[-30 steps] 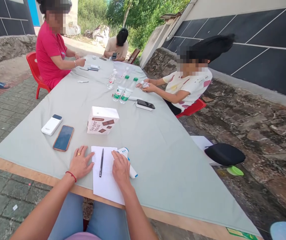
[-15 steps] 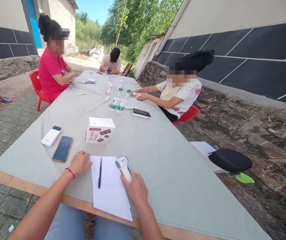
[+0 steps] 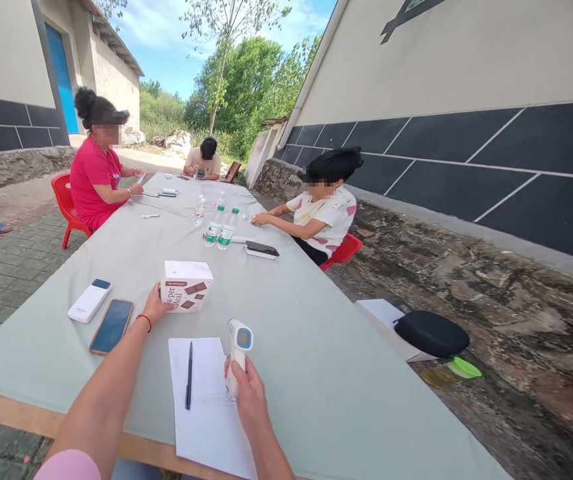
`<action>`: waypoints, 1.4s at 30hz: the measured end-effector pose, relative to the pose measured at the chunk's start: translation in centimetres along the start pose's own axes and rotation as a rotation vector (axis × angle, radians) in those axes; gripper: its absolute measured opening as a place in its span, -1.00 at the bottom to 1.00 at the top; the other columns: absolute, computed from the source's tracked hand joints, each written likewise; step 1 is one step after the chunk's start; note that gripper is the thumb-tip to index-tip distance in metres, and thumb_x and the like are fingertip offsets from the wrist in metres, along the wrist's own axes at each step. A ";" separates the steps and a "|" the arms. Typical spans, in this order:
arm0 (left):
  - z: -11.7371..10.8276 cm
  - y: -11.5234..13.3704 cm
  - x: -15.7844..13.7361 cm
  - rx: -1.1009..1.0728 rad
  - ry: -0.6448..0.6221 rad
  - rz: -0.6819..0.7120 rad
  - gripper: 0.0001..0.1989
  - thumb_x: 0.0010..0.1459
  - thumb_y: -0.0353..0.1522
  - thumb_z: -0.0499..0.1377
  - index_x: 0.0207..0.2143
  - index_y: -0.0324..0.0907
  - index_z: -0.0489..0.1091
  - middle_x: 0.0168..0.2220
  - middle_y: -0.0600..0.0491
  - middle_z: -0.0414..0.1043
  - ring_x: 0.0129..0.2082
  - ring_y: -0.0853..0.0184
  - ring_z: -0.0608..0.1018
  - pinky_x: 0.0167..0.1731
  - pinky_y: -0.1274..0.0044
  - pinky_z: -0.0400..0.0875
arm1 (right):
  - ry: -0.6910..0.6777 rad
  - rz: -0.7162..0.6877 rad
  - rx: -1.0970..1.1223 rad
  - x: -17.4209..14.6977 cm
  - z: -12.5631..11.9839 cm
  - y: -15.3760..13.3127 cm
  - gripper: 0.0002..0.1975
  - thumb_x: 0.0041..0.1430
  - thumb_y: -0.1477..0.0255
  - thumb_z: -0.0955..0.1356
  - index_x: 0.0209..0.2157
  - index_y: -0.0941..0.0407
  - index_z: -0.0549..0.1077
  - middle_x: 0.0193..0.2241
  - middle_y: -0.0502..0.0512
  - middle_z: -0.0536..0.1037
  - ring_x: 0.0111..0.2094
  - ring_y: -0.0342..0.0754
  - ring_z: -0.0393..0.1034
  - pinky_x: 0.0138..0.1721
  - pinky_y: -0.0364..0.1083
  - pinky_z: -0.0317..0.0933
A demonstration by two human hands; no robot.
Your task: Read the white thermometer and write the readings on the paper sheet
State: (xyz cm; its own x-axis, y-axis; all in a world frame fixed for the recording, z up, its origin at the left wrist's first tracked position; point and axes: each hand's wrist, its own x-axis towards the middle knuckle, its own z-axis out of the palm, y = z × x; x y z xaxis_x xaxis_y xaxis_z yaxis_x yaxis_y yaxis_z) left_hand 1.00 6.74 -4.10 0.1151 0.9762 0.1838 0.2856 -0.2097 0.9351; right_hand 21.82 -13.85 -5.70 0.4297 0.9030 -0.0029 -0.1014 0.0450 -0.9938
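Observation:
My left hand (image 3: 155,308) grips the lower left corner of a white and brown "Super Meal" box (image 3: 196,290), its thumb on the front face and some fingers hidden along the side. The box stands upright on the table. In my right hand (image 3: 249,387) is a white infrared thermometer (image 3: 240,340), held upright by its handle with the small blue-rimmed screen turned toward me. Beneath and left of that hand lie sheets of white paper (image 3: 201,433), with a black pen (image 3: 189,377) resting on them.
Left of my arm lie a phone (image 3: 111,327) and a white power bank (image 3: 89,301). Several water bottles (image 3: 225,230) stand farther up the table, near a dark phone (image 3: 262,249). Three people (image 3: 99,180) sit around the cloth-covered table (image 3: 346,393).
My left hand has moved forward from the paper's edge onto the box. My right hand has raised the thermometer upright, its screen now facing me. The view has tilted up.

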 end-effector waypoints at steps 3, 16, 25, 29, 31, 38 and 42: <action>-0.1 0.5 -0.1 -0.111 0.016 -0.054 -0.36 -0.15 -0.28 0.42 -0.03 -0.23 0.29 0.00 -0.17 0.49 -0.05 0.17 0.56 -0.07 0.34 0.46 | -0.070 0.078 0.268 -0.8 2.2 -1.4 -0.57 0.00 0.10 0.41 -0.19 0.11 0.40 -0.46 0.00 0.45 -0.44 -0.08 0.34 -0.45 -0.12 0.25; -1.0 0.7 -11.0 0.169 0.155 0.081 -0.52 0.23 -0.08 0.07 0.08 -0.16 0.31 0.00 -0.12 0.45 0.02 0.13 0.47 0.05 0.28 0.33 | -0.114 -0.045 -0.009 -1.1 6.6 -4.3 -0.66 0.02 0.16 0.36 -0.60 0.10 0.28 -0.67 -0.09 0.28 -0.60 -0.17 0.12 -0.54 -0.15 0.05; -0.5 0.4 -10.6 0.299 0.128 0.017 -0.55 0.23 -0.12 0.09 0.09 -0.13 0.32 -0.08 -0.07 0.46 -0.06 0.17 0.50 -0.03 0.33 0.36 | -0.113 -0.035 -0.087 0.4 8.9 -3.8 -0.72 -0.02 0.17 0.34 -0.56 0.08 0.30 -0.69 -0.11 0.29 -0.62 -0.15 0.11 -0.55 -0.14 0.07; -0.4 0.3 -10.7 0.319 0.132 -0.003 -0.59 0.21 -0.14 0.12 0.04 -0.12 0.36 -0.12 -0.04 0.48 -0.10 0.18 0.51 -0.07 0.35 0.37 | -0.127 -0.009 -0.117 0.8 8.9 -3.8 -0.72 0.00 0.15 0.33 -0.52 0.09 0.34 -0.69 -0.10 0.32 -0.62 -0.13 0.13 -0.54 -0.13 0.08; -0.3 0.3 -10.6 0.320 0.131 -0.005 -0.59 0.21 -0.14 0.12 0.04 -0.14 0.36 -0.12 -0.06 0.48 -0.10 0.18 0.51 -0.08 0.35 0.37 | -0.133 -0.016 -0.140 1.0 8.9 -4.0 -0.72 0.00 0.16 0.33 -0.51 0.09 0.35 -0.68 -0.09 0.34 -0.61 -0.13 0.15 -0.52 -0.12 0.10; -0.3 0.1 -10.4 0.294 0.136 -0.044 -0.57 0.19 -0.12 0.15 0.04 -0.12 0.37 -0.12 -0.04 0.49 -0.09 0.18 0.51 -0.07 0.36 0.37 | -0.138 -0.038 -0.229 1.4 8.5 -4.6 -0.71 -0.01 0.15 0.33 -0.48 0.10 0.39 -0.65 -0.05 0.41 -0.55 -0.07 0.24 -0.45 -0.10 0.18; -0.3 0.2 -10.5 0.283 0.137 -0.043 -0.57 0.19 -0.12 0.16 0.05 -0.12 0.37 -0.11 -0.05 0.48 -0.07 0.17 0.51 -0.05 0.35 0.37 | -0.135 -0.029 -0.242 1.5 8.4 -4.6 -0.71 -0.01 0.17 0.32 -0.43 0.12 0.44 -0.65 -0.05 0.41 -0.53 -0.06 0.26 -0.44 -0.09 0.19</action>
State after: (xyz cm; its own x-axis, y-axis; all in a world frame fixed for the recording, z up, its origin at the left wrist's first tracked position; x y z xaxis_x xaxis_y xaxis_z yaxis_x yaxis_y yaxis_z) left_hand -0.39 -3.54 -5.73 -0.0267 0.9788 0.2032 0.5434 -0.1564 0.8248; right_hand 15.37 -9.11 -0.23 0.3044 0.9522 0.0241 0.1334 -0.0175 -0.9909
